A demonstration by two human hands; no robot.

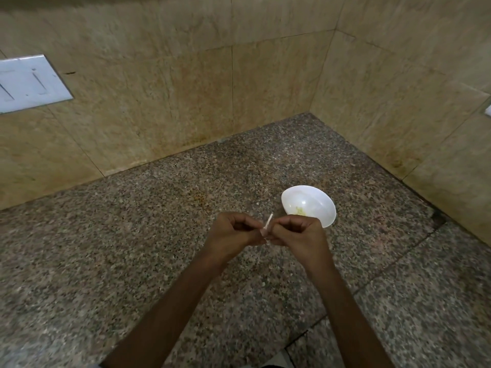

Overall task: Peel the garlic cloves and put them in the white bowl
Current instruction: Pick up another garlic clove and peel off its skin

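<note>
My left hand [232, 233] and my right hand [297, 235] meet above the speckled granite counter [132, 261], fingers curled, both pinching one small garlic clove [266, 232] between them. A thin pale strip of skin sticks up from the clove. The clove's body is mostly hidden by my fingertips. The white bowl [322, 205] stands on the counter just beyond my right hand, with a few pale yellowish bits at its bottom.
Beige tiled walls [212, 88] meet in a corner behind the counter. A white switch plate [29, 82] is set in the left wall. A seam in the granite runs diagonally at the right.
</note>
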